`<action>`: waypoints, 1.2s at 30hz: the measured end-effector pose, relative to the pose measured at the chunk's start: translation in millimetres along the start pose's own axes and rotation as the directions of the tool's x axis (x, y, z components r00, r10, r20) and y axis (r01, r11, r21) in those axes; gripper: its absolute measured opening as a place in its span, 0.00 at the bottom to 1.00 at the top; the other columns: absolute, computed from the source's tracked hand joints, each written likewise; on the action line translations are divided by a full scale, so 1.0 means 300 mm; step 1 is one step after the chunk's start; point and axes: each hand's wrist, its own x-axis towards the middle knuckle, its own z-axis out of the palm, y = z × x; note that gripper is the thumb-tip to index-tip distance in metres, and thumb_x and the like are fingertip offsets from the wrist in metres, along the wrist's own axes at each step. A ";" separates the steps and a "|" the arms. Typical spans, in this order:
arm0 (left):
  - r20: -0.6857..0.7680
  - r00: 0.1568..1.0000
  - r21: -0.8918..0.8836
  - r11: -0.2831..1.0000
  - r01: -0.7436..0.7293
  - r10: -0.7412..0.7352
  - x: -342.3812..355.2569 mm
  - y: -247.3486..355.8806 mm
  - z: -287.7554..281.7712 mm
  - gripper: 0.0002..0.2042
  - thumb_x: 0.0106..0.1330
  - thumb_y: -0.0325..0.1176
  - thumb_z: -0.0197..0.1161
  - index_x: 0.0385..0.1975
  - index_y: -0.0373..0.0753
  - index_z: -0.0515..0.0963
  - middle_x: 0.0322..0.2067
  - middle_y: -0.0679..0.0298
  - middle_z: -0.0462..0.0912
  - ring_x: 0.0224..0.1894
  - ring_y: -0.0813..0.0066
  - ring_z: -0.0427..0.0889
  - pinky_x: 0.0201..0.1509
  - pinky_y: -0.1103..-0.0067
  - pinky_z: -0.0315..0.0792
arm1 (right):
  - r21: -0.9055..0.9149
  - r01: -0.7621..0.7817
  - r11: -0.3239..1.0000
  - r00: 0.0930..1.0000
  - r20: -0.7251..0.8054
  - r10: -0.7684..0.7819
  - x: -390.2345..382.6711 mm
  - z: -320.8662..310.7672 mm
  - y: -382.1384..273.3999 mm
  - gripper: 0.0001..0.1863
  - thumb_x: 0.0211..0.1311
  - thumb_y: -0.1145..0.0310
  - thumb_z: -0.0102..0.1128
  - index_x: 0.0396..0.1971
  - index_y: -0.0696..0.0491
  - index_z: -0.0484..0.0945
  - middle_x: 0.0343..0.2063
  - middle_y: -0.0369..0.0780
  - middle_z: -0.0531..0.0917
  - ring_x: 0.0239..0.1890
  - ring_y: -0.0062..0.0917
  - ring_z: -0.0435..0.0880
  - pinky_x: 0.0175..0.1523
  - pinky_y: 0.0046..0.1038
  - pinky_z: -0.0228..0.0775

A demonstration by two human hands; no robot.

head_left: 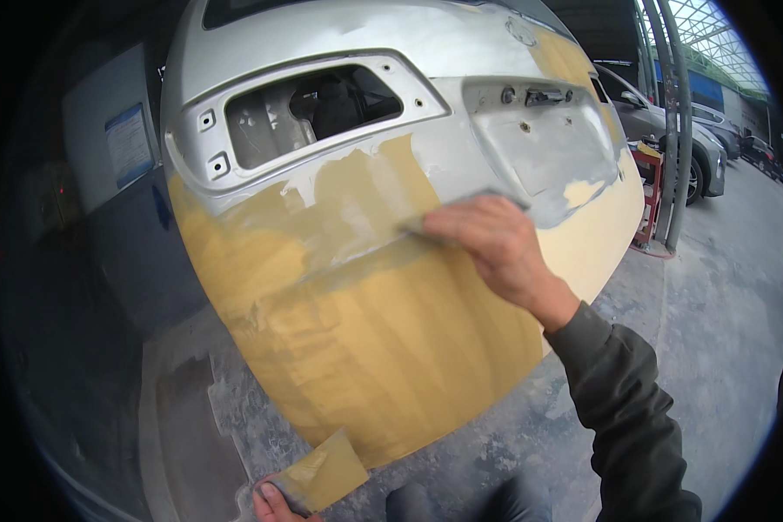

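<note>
1. Two hands are at work on a silver car panel (322, 35) that stands upright in front of the person, its lower part coated with yellow filler (391, 348).
2. The right hand (496, 248) is raised against the panel near its middle. Its fingers are closed flat on a thin grey spreader (487, 198), pressing the blade to the surface where the yellow coat meets bare grey metal.
3. The spreader's long edge runs roughly left to right and tilts up toward the right; only slivers of it show past the fingertips, so its full shape cannot be made out.
4. The left hand (274, 505) is low at the bottom edge of the view, well apart from the right. Thumb and fingers pinch a flat board (326, 474) smeared with the same yellow paste, held just below the panel's lower rim.
5. The key relation: the board lies down and to the left of the spreader, with the whole filled area between them. The right hand is the one touching the panel; the left touches only the board.
6. An open lamp recess (313, 109) sits above and left of the right hand, and a grey patch (548, 161) lies just to its right.
7. A parked car (679, 139) and a red stand (651, 196) sit far right on the concrete floor (722, 287).
</note>
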 end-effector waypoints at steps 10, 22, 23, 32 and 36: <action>-0.095 0.986 0.254 0.961 -0.109 0.137 0.004 0.074 0.053 0.22 0.86 0.45 0.51 0.44 0.28 0.80 0.39 0.46 0.84 0.40 0.53 0.79 0.50 0.62 0.73 | 0.009 0.004 1.000 0.995 -0.098 -0.004 0.176 0.047 0.205 0.18 0.60 0.81 0.63 0.47 0.48 0.90 0.47 0.35 0.92 0.51 0.35 0.88 0.53 0.38 0.78; -0.008 0.999 -0.009 0.999 0.042 -0.042 -0.033 0.085 0.117 0.22 0.85 0.46 0.52 0.47 0.31 0.82 0.41 0.50 0.86 0.43 0.59 0.83 0.49 0.67 0.76 | 0.003 -0.061 0.998 0.997 0.036 0.061 -0.100 -0.002 0.054 0.18 0.58 0.79 0.64 0.48 0.48 0.90 0.52 0.32 0.91 0.54 0.29 0.87 0.56 0.34 0.78; 0.000 0.999 -0.004 0.999 0.038 -0.038 -0.039 0.096 0.120 0.21 0.85 0.46 0.52 0.47 0.31 0.82 0.41 0.51 0.86 0.43 0.61 0.83 0.48 0.67 0.77 | -0.012 -0.058 0.998 0.998 0.034 0.058 -0.105 -0.025 0.048 0.18 0.58 0.79 0.64 0.48 0.49 0.90 0.52 0.33 0.91 0.53 0.30 0.88 0.55 0.34 0.78; 0.371 0.905 -0.163 0.974 -0.159 0.209 0.008 0.132 0.175 0.17 0.85 0.44 0.54 0.42 0.34 0.78 0.38 0.63 0.83 0.41 0.76 0.79 0.46 0.77 0.73 | 0.812 -0.530 0.245 0.848 0.500 0.174 -0.077 -0.323 -0.434 0.17 0.70 0.83 0.63 0.56 0.57 0.88 0.53 0.46 0.91 0.56 0.36 0.91 0.59 0.35 0.83; 0.289 0.918 -0.265 0.944 -0.196 0.271 0.021 0.155 0.288 0.17 0.83 0.44 0.56 0.40 0.35 0.77 0.35 0.67 0.80 0.39 0.82 0.75 0.44 0.80 0.69 | 0.781 -0.612 0.125 0.790 0.603 0.110 -0.125 -0.349 -0.462 0.15 0.73 0.79 0.62 0.56 0.57 0.87 0.55 0.42 0.91 0.56 0.31 0.90 0.60 0.32 0.81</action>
